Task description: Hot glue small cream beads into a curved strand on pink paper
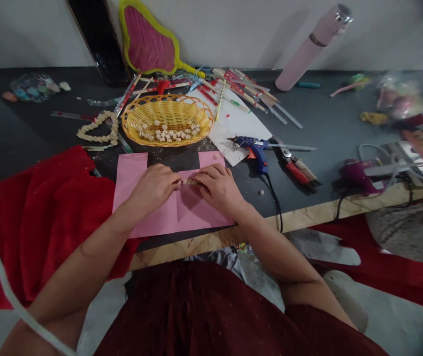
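My left hand (pixel 155 187) and my right hand (pixel 217 184) are both closed on a short row of small pale wooden pieces (pixel 190 182), one at each end. Only the middle of the row shows between my fingers. Beneath it lies a pink paper sheet (pixel 159 220) with a notch cut in its far edge. Just beyond, a yellow woven basket (pixel 167 111) holds several more of the small pale pieces (pixel 174 134). To its left rests a heart-shaped frame (pixel 100 129) made of similar pieces.
Right of the paper lie a blue glue gun (pixel 258 153) and red-handled pliers (pixel 298 170). A red cloth (pixel 52 212) covers the left front. Along the back stand a black phone (pixel 102 39), a yellow-rimmed hand fan (pixel 150 39) and a pink bottle (pixel 311 49), with scattered wrapped sticks (pixel 241 89).
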The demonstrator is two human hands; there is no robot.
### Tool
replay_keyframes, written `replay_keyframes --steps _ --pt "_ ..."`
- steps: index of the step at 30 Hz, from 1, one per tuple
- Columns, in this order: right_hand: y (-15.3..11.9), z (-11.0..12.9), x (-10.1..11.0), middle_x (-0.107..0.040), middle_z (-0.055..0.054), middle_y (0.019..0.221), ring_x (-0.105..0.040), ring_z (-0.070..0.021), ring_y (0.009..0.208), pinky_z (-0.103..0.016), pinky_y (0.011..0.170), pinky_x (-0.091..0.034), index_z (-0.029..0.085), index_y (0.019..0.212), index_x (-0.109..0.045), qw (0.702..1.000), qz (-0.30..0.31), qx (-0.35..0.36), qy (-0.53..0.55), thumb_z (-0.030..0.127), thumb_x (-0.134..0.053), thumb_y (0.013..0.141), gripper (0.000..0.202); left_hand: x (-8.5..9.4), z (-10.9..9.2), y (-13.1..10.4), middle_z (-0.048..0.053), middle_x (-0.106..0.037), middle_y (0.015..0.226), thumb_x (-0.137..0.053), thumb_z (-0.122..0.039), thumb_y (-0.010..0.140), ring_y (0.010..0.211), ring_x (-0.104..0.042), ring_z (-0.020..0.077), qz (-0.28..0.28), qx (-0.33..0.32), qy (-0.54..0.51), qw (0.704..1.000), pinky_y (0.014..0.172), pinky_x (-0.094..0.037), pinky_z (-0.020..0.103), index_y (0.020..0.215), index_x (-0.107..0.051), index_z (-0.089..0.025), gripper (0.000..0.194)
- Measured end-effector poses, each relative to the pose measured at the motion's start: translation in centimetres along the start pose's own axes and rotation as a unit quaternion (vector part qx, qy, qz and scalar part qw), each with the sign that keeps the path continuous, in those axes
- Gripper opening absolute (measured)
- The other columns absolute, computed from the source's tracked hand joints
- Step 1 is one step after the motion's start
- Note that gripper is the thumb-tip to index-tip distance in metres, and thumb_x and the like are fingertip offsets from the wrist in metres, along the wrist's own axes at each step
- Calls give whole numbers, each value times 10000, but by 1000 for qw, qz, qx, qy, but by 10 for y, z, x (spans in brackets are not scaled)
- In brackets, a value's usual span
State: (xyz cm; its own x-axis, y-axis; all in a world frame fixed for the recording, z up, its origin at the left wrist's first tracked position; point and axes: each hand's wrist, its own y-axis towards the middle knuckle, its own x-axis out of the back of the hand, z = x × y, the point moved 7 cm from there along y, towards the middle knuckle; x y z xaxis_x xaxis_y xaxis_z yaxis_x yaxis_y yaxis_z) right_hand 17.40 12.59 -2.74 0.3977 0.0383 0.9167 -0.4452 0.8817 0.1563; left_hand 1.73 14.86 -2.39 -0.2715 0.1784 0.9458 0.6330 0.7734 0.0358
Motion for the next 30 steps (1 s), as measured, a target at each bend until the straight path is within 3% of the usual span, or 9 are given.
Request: replay_keyframes --steps 10,30 --pt "1 0 0 -713 -77 1231 -533 -282 1154 -447 952 -387 246 1177 -734 1000 1 1 1 201 -572 960 274 8 5 -3 88 -743 1002 -546 -300 966 1030 -617 297 -29 12 -50 998 940 -443 474 1021 -776 -237 245" --pt "1 1 1 -709 -80 1249 -531 -287 1170 -455 958 -384 251 1182 -726 1000 15 -9 2 217 -571 972 263 5 2 -2 77 -746 1008 -512 -343 1002 1016 -607 279 -38 26 -55 997 956 -433 476 999 -773 -250 277"
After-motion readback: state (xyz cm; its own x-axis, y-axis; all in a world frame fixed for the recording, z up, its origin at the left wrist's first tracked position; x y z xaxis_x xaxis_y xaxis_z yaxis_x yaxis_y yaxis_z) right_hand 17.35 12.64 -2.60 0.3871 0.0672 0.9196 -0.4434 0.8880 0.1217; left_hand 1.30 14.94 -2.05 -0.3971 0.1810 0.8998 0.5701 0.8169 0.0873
